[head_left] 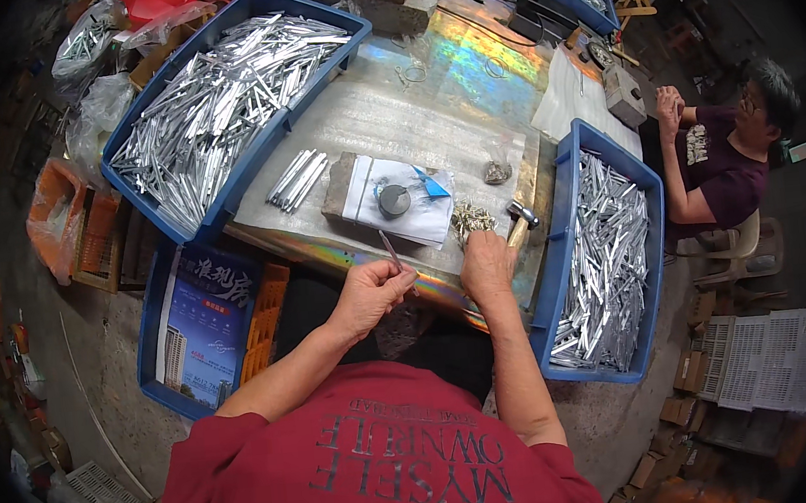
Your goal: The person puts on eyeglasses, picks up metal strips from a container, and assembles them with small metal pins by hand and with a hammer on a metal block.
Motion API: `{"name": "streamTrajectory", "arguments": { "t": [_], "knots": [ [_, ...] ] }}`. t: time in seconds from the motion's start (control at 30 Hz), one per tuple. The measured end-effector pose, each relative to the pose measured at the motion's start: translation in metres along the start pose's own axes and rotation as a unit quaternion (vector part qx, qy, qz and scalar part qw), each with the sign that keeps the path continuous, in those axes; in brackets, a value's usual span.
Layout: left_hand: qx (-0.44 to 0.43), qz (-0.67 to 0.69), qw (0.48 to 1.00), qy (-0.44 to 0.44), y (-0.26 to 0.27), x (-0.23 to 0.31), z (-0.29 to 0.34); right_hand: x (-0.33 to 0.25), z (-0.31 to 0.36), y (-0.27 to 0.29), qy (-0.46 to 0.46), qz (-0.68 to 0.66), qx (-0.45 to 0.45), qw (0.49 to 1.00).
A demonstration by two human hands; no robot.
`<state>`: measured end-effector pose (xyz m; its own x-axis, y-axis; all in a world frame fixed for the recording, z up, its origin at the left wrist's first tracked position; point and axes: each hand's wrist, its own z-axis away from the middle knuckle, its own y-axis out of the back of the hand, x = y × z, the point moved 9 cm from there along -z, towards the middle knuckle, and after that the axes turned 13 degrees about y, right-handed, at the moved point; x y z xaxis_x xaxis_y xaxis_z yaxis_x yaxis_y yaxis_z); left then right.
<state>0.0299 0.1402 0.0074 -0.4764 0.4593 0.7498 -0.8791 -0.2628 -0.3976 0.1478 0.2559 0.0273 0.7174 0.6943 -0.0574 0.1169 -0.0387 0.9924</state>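
My left hand pinches a thin metal strip that points up and away, over the table's near edge. My right hand has its fingers curled down at a pile of small brass-coloured parts; whatever is between its fingertips is hidden. A hammer lies just right of that hand. Beyond my hands stands a block topped with white paper, which carries a grey round piece and a blue scrap. Several silvery strips lie in a row left of the block.
Blue bins of metal strips flank the table, one at far left and one at right. A small clear bag of parts lies beyond the pile. Below the left bin is another blue bin. A person sits at right.
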Motion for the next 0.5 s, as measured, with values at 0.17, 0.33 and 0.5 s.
{"name": "streamTrajectory", "arguments": {
  "t": [0.17, 0.33, 0.5],
  "knots": [
    [-0.001, -0.001, 1.0, -0.002, 0.001, 0.001, 0.001, 0.006, 0.007, 0.003, 0.001, -0.024, 0.027, 0.999],
    [0.002, -0.001, 1.0, 0.005, 0.002, -0.001, 0.001, 0.017, 0.012, 0.013, -0.016, -0.089, 0.099, 0.991],
    [-0.008, 0.008, 1.0, -0.002, -0.001, -0.002, 0.0, 0.003, 0.008, 0.015, 0.01, -0.052, 0.07, 0.996]
  ]
}}
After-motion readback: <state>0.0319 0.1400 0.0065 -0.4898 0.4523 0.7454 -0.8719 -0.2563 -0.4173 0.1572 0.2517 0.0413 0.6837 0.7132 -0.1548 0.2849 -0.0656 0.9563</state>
